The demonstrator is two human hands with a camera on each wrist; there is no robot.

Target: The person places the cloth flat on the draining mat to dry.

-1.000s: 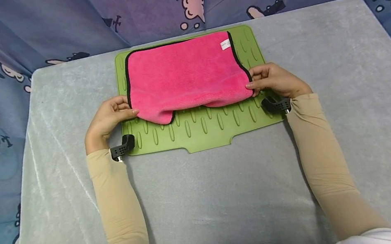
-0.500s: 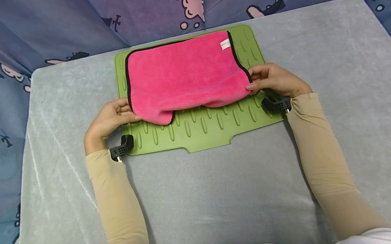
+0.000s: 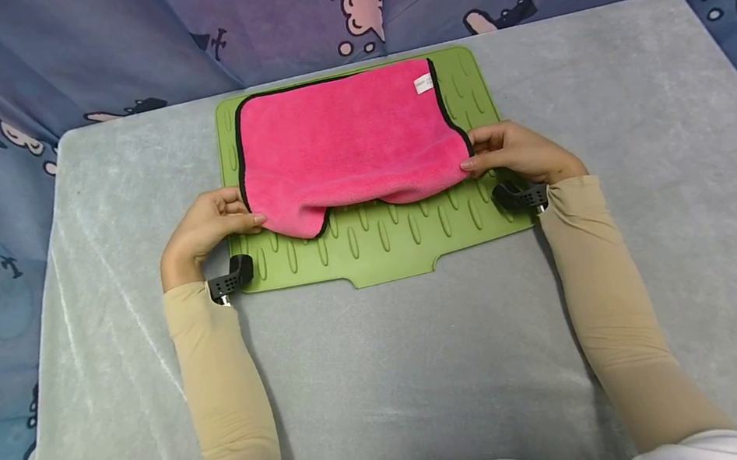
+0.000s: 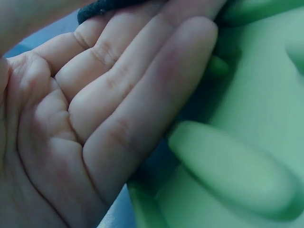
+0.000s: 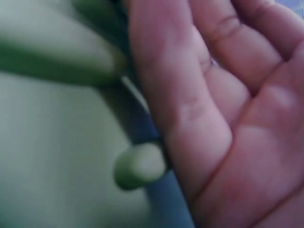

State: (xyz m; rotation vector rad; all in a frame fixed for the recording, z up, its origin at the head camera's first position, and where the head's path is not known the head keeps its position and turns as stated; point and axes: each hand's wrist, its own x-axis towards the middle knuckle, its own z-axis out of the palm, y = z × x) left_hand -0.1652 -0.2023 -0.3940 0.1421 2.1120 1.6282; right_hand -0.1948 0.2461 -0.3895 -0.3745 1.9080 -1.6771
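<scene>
Head view takes in a patterned backdrop (image 3: 283, 22) that hangs behind and along both sides of one bench (image 3: 387, 361) with a pale grey cover. On the bench lies one green mat (image 3: 388, 267), with a single tab jutting from its near edge. One pink cloth (image 3: 347, 131) with black edging lies over the far and middle parts of the mat; its near edge is rumpled, with one corner dipping lowest toward the left. Two tan sleeves (image 3: 227, 407) cover the person's forearms. Two hands hold the cloth, one at each side: the left hand (image 3: 208, 221) pinches its near left part, thumb on top and fingers at the edge, and the right hand (image 3: 516, 150) pinches the near right part the same way. Two black brackets (image 3: 232, 279) sit at the wrists, one per arm. One white label (image 3: 423, 83) shows near the cloth's far right corner. Smallest are the mat's many raised ribs (image 3: 384, 236), partly covered, so their total cannot be told.
</scene>
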